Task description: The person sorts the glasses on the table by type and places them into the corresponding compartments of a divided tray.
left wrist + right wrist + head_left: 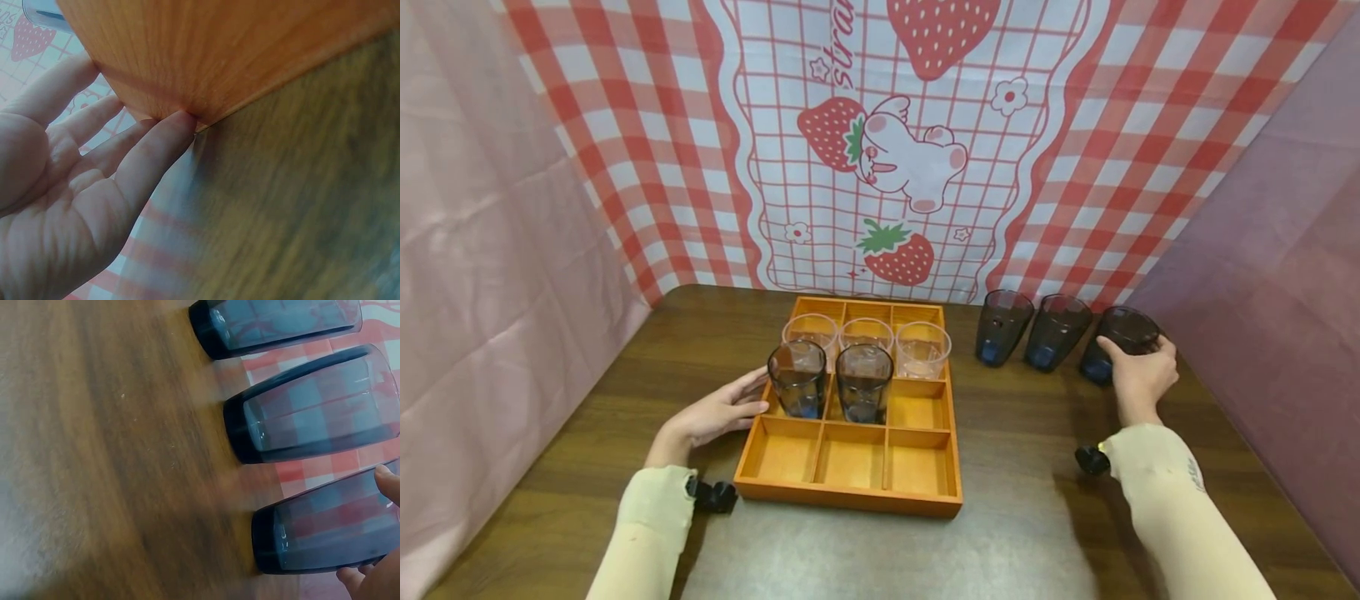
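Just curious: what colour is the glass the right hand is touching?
The glass is dark smoky blue and see-through; the right wrist view shows it best, under the right hand.

Only partial pink script "stra…" at top of strawberry backdrop cloth [880, 125], rest cut off.

Staged tabletop booth: wooden table [1015, 533] before strawberry-print backdrop [880, 150].

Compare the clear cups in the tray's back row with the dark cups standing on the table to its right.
The clear cups are colourless; the dark cups are blue-grey tinted. The clear cups sit in the far compartments of the orange tray; the dark cups stand on the bare table beside it. No hand touches the clear cups; the right hand has its grip on the rightmost dark cup. Both sets are three upright, see-through tumblers in a row.
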The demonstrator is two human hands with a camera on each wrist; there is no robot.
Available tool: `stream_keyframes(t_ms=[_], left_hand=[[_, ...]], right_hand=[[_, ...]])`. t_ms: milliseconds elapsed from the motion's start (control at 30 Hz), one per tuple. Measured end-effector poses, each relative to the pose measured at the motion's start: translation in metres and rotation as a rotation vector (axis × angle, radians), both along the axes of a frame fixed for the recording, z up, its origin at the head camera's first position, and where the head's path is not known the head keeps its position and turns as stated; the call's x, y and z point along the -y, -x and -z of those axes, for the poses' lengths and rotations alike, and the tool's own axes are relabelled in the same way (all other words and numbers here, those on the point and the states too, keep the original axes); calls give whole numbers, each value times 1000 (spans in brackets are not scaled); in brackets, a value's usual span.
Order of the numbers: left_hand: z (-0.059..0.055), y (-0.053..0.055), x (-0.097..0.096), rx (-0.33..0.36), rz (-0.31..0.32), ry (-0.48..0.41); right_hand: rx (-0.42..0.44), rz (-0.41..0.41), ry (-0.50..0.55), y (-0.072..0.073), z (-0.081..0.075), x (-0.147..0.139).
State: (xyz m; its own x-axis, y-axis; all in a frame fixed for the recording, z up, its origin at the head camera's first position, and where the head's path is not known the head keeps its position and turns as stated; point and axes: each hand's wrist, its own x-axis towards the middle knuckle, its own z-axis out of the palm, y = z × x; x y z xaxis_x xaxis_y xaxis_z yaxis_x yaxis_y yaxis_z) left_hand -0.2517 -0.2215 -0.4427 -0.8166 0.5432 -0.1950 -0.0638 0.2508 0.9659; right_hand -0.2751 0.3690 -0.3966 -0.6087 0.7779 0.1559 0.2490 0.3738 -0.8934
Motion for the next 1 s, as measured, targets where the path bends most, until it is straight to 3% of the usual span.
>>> stream_keyframes(t_ms=[333,1000], left_hand=[[0,-1,0,13,-6,-4],[1,1,0,0,0,15]], right_hand=[[-6,-1,-21,-12,-2,-5],[66,-106,40,-44,-21,6]])
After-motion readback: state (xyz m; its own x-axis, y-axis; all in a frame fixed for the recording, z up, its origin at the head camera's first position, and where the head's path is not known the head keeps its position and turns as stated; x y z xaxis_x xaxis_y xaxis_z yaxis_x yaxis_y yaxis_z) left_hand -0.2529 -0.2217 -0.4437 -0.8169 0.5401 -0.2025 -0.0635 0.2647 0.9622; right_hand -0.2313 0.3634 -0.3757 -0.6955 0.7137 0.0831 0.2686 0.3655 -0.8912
